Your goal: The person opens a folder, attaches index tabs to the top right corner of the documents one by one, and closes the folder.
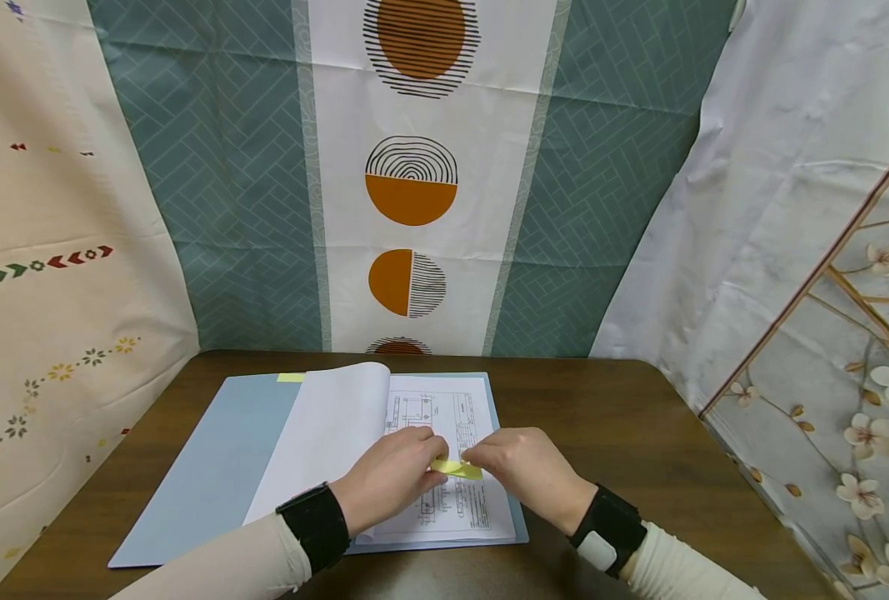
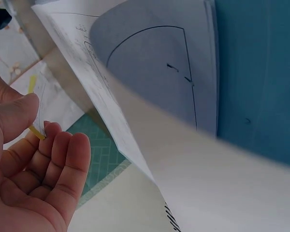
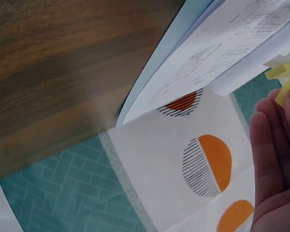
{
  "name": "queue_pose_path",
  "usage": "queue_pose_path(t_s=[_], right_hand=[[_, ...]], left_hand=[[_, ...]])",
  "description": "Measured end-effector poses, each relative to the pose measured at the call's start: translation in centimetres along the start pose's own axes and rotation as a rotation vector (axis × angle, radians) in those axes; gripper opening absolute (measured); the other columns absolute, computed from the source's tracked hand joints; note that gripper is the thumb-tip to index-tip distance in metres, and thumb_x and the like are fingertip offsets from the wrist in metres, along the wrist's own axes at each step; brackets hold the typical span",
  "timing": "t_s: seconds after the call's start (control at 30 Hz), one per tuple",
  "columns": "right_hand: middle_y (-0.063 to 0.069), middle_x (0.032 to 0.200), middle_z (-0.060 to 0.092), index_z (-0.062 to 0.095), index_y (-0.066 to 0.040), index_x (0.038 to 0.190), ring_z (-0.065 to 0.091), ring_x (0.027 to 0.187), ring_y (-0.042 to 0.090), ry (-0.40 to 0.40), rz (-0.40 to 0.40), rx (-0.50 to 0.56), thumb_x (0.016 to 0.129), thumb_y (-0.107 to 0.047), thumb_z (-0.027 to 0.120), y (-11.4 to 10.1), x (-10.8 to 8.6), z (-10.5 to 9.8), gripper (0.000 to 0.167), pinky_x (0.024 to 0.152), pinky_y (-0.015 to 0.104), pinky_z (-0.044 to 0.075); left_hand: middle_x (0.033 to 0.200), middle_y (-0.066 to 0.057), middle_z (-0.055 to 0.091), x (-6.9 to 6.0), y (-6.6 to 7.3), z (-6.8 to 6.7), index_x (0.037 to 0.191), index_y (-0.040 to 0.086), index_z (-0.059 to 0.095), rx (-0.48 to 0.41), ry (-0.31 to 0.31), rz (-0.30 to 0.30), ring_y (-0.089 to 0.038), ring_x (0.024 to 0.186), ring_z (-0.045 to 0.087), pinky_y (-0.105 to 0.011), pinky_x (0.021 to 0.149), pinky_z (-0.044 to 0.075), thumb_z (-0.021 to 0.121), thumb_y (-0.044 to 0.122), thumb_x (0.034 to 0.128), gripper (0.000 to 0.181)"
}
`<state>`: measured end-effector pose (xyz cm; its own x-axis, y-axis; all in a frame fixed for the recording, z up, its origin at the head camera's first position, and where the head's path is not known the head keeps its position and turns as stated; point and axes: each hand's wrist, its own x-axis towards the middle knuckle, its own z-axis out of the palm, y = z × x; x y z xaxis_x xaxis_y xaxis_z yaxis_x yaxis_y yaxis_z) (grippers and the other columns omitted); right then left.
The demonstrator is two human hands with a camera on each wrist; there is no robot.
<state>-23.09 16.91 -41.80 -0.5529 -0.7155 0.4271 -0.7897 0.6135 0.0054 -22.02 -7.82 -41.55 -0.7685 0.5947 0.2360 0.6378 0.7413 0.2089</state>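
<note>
A small yellow strip of paper, like a pad of sticky notes (image 1: 459,470), is held level between both hands, over a page of printed line drawings (image 1: 451,417). My left hand (image 1: 392,475) pinches its left end between thumb and fingers. At the other end my right hand (image 1: 530,471) pinches it; in the right wrist view the yellow paper (image 3: 285,72) shows bent, with a lifted piece. The sheets lie in an open light-blue folder (image 1: 204,458). A blank white page back (image 1: 332,425) is turned to the left, its edge curling up near the middle.
A brown wooden table (image 1: 601,417) carries the folder. A yellow tab (image 1: 290,377) sticks out at the folder's top edge. Behind the table hangs a green and white patterned cloth (image 1: 257,208); a floral cloth (image 1: 826,375) hangs at the right.
</note>
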Motion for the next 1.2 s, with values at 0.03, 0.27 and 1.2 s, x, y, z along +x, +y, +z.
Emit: queue_pose_path(t_s=[0.03,0.27,1.2], right_hand=[[-0.006,0.105,0.084,0.088,-0.017,0.113,0.079,0.093,0.009,0.005,0.002,0.011,0.082,-0.011,0.099,0.03,0.03,-0.01,0.033,0.088,0.027,0.062],[-0.006,0.1,0.084,0.089,-0.017,0.108,0.079,0.09,0.008,0.032,0.03,0.037,0.08,-0.012,0.1,0.07,0.27,-0.02,0.031,0.085,0.027,0.063],[-0.014,0.092,0.075,0.089,-0.02,0.097,0.065,0.083,0.003,0.002,0.142,0.201,0.084,-0.015,0.097,0.26,0.8,-0.08,0.017,0.079,0.027,0.061]], left_hand=[[0.102,0.002,0.073,0.0,0.01,0.0,0.115,0.014,0.08,-0.006,-0.003,-0.003,-0.013,0.091,0.061,-0.03,0.089,0.058,0.095,0.026,0.0901,0.031],[0.102,0.003,0.073,0.0,0.09,-0.08,0.114,0.014,0.08,-0.018,0.0,0.005,-0.012,0.09,0.062,-0.03,0.088,0.058,0.095,0.025,0.09,0.03],[0.098,0.006,0.07,0.11,-0.08,0.14,0.111,0.014,0.079,-0.029,0.01,0.032,-0.009,0.088,0.06,-0.028,0.084,0.057,0.094,0.023,0.091,0.027]])
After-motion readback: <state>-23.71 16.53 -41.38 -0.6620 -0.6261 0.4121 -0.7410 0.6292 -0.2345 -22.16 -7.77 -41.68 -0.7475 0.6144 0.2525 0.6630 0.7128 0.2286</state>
